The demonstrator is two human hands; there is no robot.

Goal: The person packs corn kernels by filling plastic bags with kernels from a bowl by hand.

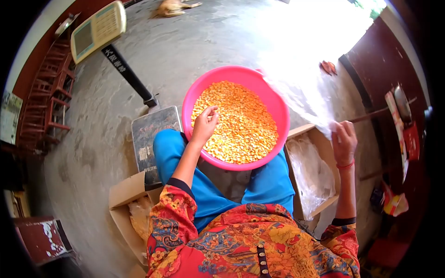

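A pink plastic basin (282, 121) full of orange-yellow corn kernels (243, 125) sits in front of my knees. Over the left part of the corn is my left hand (204, 126), its fingers curled in; whatever they may hold is hidden. Off to the right of the basin, my right hand (344, 142) pinches one end of a thin clear plastic bag (308, 99). The bag stretches up and left from my fingers towards the basin's rim, blurred against the bright floor. Below that hand, a cardboard box (328, 141) contains more clear plastic bags (311, 171).
A platform scale (155, 127) with a display on a post (127, 74) stands left of the basin. Another open carton (125, 190) is by my left leg. Wooden stools (53, 99) line the left wall. A dog (174, 8) lies on the floor at the back.
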